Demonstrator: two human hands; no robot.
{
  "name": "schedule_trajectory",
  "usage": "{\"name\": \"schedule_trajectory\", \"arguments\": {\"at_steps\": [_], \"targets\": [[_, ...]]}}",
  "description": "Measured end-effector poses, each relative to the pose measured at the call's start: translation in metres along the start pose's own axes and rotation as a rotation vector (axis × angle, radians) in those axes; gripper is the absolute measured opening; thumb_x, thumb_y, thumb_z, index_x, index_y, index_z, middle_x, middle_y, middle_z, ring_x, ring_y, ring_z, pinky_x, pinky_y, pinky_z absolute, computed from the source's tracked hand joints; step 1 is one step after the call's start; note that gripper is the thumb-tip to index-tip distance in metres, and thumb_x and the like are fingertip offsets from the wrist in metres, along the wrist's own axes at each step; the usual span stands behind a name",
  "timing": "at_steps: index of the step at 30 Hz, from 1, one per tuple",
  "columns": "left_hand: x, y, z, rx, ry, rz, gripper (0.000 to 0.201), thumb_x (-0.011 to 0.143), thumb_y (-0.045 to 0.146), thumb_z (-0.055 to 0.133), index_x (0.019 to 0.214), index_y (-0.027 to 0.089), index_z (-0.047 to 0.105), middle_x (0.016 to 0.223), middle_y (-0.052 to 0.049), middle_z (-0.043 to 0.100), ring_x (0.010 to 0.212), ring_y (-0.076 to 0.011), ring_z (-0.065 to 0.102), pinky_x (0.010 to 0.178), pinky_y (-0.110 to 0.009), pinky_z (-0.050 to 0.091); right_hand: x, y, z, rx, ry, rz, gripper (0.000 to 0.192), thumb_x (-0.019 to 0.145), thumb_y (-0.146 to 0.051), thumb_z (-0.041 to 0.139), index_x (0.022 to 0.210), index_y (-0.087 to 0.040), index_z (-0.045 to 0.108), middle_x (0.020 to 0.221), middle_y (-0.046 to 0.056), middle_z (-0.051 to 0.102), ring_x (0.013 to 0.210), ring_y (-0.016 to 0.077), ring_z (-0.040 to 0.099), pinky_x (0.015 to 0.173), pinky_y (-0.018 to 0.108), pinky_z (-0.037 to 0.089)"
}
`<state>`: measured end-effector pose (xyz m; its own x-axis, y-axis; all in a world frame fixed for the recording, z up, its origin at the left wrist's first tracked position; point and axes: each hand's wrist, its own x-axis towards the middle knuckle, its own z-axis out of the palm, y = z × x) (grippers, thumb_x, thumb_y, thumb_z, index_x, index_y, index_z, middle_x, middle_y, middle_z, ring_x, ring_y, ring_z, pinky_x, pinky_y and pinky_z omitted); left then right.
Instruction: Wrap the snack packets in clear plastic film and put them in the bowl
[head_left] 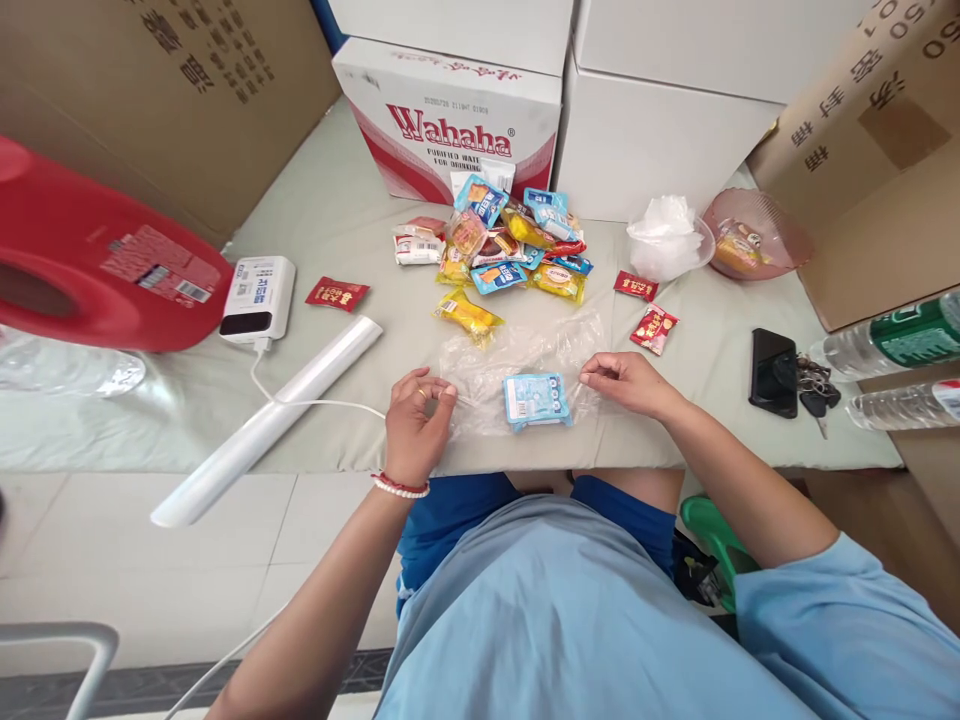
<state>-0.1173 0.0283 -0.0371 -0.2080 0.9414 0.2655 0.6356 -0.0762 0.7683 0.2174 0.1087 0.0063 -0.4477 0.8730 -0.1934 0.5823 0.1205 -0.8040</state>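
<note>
A thin clear plastic sheet or bag [480, 370] lies spread near the table's front edge. On it rests a light-blue snack packet [537, 402] with a white label. At the left edge of the plastic, my left hand [420, 418] is closed, thumb and fingers pinching the film. My right hand [624, 383] is closed too, its thumb and forefinger pressed together on the plastic's right edge. Just beyond the film lies a yellow wrapped snack [468, 316]. A pile of wrapped snacks [499, 245] sits behind it.
Red sachets [654, 328] lie right. Behind are a Wahaha carton [457, 120], a white plastic bag [664, 238] and a pink bowl [784, 225]. A white roll [270, 425], a cabled white device [259, 296] and a red jug [112, 250] stand left; a phone [774, 373] lies right.
</note>
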Motion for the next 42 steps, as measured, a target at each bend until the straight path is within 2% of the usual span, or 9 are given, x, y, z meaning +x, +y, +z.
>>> {"name": "schedule_trajectory", "arguments": {"at_steps": [6,11,18,22,24,29,33,36,42], "targets": [[0.001,-0.007,0.011,0.138,0.025,-0.008,0.023,0.094,0.04,0.059,0.08,0.023,0.064,0.097,-0.006,0.072,0.127,-0.0333,0.058,0.111,-0.057,0.045,-0.008,-0.026,0.014,-0.511,0.363,-0.224,0.023,0.097,-0.027,0.056,0.108,-0.02,0.075,0.107,0.012,0.066,0.102,0.0287,0.06,0.085,0.042,0.052],[0.003,0.001,0.009,0.158,0.061,-0.034,0.02,0.095,0.041,0.058,0.089,0.022,0.064,0.107,-0.01,0.067,0.131,-0.0348,0.054,0.114,-0.059,0.041,-0.008,-0.05,0.038,-0.45,0.114,-0.41,0.028,0.103,-0.028,0.054,0.123,-0.024,0.072,0.123,0.011,0.066,0.109,0.0261,0.06,0.092,0.041,0.053],[-0.046,0.044,-0.022,0.271,0.4,0.125,0.037,0.089,0.03,0.066,0.124,0.026,0.056,0.14,-0.015,0.05,0.144,-0.0416,0.037,0.118,-0.072,0.025,0.014,-0.034,0.045,-0.405,-0.016,-0.389,0.022,0.1,-0.026,0.062,0.116,-0.023,0.078,0.122,0.01,0.07,0.107,0.0253,0.061,0.094,0.041,0.053],[-0.066,0.073,-0.006,0.169,0.0,0.509,0.044,0.091,0.02,0.058,0.133,0.034,0.057,0.128,-0.007,0.067,0.129,-0.0329,0.057,0.108,-0.057,0.042,0.014,-0.035,0.045,-0.373,-0.019,-0.404,0.021,0.099,-0.026,0.064,0.115,-0.022,0.078,0.12,0.01,0.071,0.108,0.0254,0.063,0.096,0.041,0.052],[-0.056,0.082,0.014,0.206,-0.155,0.515,0.043,0.096,0.015,0.049,0.137,0.026,0.058,0.128,-0.009,0.07,0.125,-0.0279,0.062,0.101,-0.048,0.047,0.016,-0.034,0.043,-0.348,-0.026,-0.409,0.021,0.098,-0.025,0.065,0.114,-0.023,0.078,0.119,0.01,0.072,0.108,0.0249,0.064,0.096,0.041,0.052],[-0.024,0.079,0.051,0.399,-0.264,0.467,0.033,0.101,0.016,0.046,0.128,0.016,0.066,0.126,-0.011,0.074,0.117,-0.0275,0.065,0.092,-0.044,0.047,0.04,-0.035,0.026,-0.379,-0.07,-0.376,0.023,0.099,-0.025,0.061,0.116,-0.02,0.077,0.114,0.01,0.076,0.106,0.0252,0.066,0.101,0.042,0.048],[-0.022,0.077,0.05,0.464,-0.304,0.466,0.029,0.102,0.019,0.051,0.124,0.019,0.068,0.124,-0.009,0.075,0.115,-0.0276,0.063,0.091,-0.045,0.044,0.079,-0.044,0.016,-0.584,0.092,-0.254,0.051,0.096,-0.032,0.065,0.142,-0.012,0.062,0.127,0.016,0.071,0.123,0.0331,0.056,0.106,0.046,0.042],[-0.023,0.083,0.046,0.501,-0.307,0.448,0.027,0.102,0.02,0.051,0.121,0.02,0.07,0.12,-0.008,0.075,0.115,-0.029,0.06,0.089,-0.045,0.043,0.104,-0.054,0.017,-0.688,-0.044,-0.124,0.066,0.085,-0.037,0.079,0.142,-0.01,0.062,0.112,0.016,0.074,0.118,0.0345,0.057,0.096,0.039,0.045],[-0.024,0.091,0.049,0.55,-0.275,0.423,0.026,0.101,0.02,0.052,0.118,0.021,0.072,0.113,-0.012,0.071,0.106,-0.0292,0.058,0.082,-0.044,0.041,0.105,-0.072,0.004,-0.52,-0.264,-0.163,0.011,0.087,-0.02,0.07,0.095,-0.015,0.077,0.082,0.003,0.073,0.076,0.0174,0.062,0.07,0.026,0.039]]}}
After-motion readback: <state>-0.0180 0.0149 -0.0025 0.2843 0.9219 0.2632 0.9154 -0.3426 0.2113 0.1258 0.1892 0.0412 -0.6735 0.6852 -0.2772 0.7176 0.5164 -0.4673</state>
